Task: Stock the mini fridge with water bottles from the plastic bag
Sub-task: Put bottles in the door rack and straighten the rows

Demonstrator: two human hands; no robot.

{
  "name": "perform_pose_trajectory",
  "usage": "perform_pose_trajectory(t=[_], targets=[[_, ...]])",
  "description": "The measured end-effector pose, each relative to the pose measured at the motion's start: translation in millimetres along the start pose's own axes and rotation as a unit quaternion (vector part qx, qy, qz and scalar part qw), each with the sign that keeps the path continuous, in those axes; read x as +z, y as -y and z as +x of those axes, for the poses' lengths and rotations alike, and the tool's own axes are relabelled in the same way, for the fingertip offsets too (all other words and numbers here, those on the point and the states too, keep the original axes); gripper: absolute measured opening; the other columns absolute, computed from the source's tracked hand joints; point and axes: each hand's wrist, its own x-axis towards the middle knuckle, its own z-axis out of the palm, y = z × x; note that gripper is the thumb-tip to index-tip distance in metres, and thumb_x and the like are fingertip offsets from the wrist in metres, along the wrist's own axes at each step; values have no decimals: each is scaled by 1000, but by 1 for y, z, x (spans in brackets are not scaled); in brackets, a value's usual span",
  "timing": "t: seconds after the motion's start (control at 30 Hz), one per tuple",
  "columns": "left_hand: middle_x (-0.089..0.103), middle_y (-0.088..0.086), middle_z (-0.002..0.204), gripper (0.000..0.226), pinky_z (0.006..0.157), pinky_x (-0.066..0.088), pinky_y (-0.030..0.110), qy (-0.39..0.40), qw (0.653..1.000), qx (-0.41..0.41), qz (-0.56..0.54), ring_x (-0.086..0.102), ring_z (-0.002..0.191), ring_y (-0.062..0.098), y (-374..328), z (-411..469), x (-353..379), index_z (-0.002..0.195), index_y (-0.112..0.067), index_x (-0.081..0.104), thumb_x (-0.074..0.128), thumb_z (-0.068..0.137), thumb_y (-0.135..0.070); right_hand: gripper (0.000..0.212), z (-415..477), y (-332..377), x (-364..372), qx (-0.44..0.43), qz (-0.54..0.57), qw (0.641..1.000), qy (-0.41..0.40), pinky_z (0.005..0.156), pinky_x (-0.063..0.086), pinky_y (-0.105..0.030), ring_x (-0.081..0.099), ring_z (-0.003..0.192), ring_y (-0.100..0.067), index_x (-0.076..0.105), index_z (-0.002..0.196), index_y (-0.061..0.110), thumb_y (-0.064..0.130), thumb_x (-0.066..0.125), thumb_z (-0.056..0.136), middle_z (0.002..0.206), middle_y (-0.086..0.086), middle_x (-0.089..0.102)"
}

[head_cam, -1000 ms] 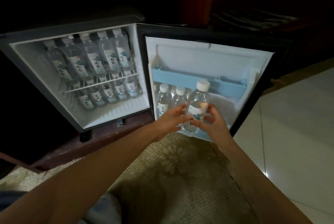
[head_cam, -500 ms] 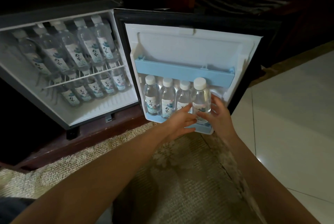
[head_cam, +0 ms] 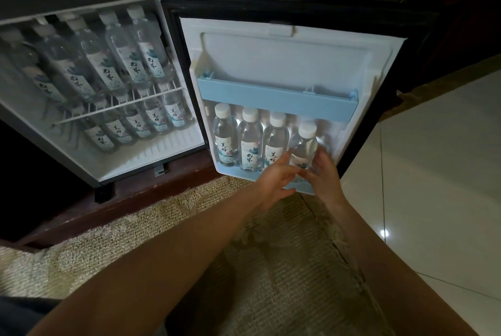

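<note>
- a second ago the bottle (head_cam: 304,149) was held clear in front of the door, with its cap up at the blue rail (head_cam: 276,98). it has since come down under that rail and now stands fourth in the row on the lower door shelf (head_cam: 307,188).
- your right grip (head_cam: 324,173) is wrapped round the bottle's right side, with the fingers curled behind it.
- your left grip (head_cam: 273,176) is not clasping. its fingers are stretched fairly straight, and the tips touch the bottle's lower left side to steady it.
- the bottle stands close to upright, just beside the last of the three door bottles (head_cam: 250,143) already in that shelf. your hands cover its base, so i cannot tell whether it is fully down behind the lip.
- further out, the mini fridge (head_cam: 168,150) holds one row of bottles on the wire rack (head_cam: 119,105) and another row beneath it. both rows look full.
- the step in hand is seating this bottle, and it looks nearly finished.
- next, press the base home and ease your right fingers out of the narrow gap by the door's side wall without tipping the row.
- after that, go back to the plastic bag, which is not in view.
- there looks to be little room left on that shelf.
- below you lie the carpet (head_cam: 271,259) and, to the right, the tile floor (head_cam: 433,178).
</note>
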Motion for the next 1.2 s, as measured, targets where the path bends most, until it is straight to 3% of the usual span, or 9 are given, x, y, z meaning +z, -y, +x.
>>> perform_pose_trajectory(t=[0.1, 0.2, 0.4, 0.47, 0.57, 0.73, 0.83, 1.0, 1.2], targets=[[33, 2, 152, 63, 110, 27, 47, 1, 1000, 1, -3, 29, 141, 21, 5, 5, -2, 150, -30, 20, 46, 96, -9, 57, 1, -4, 1, -4, -6, 1000, -13, 85, 48, -15, 57, 116, -22, 52, 127, 13, 21, 73, 74, 131, -15, 54], [38, 6, 149, 50, 110, 29, 43, -11, 1000, -15, 0, 30, 141, 21, 6, 7, -2, 144, -16, 34, 47, 96, -12, 52, 0, -7, 4, 5, -21, 999, -42, 87, 49, -16, 60, 113, -17, 53, 127, 13, 15, 73, 79, 125, -10, 60], [43, 4, 144, 44, 109, 33, 42, -18, 999, -40, 3, 37, 136, 22, 1, 8, 3, 134, -6, 45, 52, 92, -16, 51, -6, -15, 19, 88, 9, 985, -151, 95, 51, -44, 62, 112, -24, 52, 131, 11, 10, 70, 83, 124, -10, 63], [47, 4, 141, 49, 108, 36, 42, -10, 999, -48, -4, 41, 133, 23, 0, 6, 3, 137, -11, 45, 53, 90, -19, 49, -9, -12, 26, 101, 15, 977, -189, 93, 51, -38, 62, 111, -23, 52, 130, 12, 8, 69, 84, 124, -9, 63], [52, 2, 132, 25, 98, 41, 36, 0, 999, -53, -6, 46, 127, 22, 0, 3, 0, 116, -14, 57, 51, 91, -15, 51, -14, -10, 35, 89, -15, 970, -228, 94, 51, -39, 63, 110, -21, 51, 131, 12, 13, 71, 83, 123, -6, 64], [50, -1, 123, 15, 101, 42, 39, 3, 998, -64, -9, 43, 125, 23, 0, 2, -7, 95, -30, 55, 50, 93, -15, 45, -4, -7, 35, 82, -9, 978, -192, 93, 52, -41, 62, 107, -23, 58, 120, 16, 5, 71, 79, 117, -8, 65], [50, -3, 113, 20, 89, 43, 34, -3, 997, -71, -23, 42, 117, 19, -3, 1, -9, 90, -33, 51, 47, 95, -14, 47, 0, -8, 31, 84, -20, 981, -173, 90, 52, -34, 61, 108, -23, 57, 124, 11, 3, 70, 80, 119, -8, 64], [44, 5, 140, 29, 100, 41, 39, -15, 998, -55, -31, 43, 123, 23, -3, -1, -16, 120, -28, 50, 50, 94, -15, 51, -1, -11, 39, 146, -44, 970, -191, 94, 50, -42, 59, 113, -27, 53, 126, 9, 21, 73, 81, 123, -10, 61], [41, 7, 146, 51, 109, 34, 43, -70, 995, -65, -9, 41, 132, 29, -6, -11, -35, 143, -17, 35, 51, 95, -19, 42, -17, -5, 56, 167, -28, 962, -212, 93, 45, -34, 55, 114, -24, 51, 125, 7, 25, 64, 90, 121, -5, 57]])
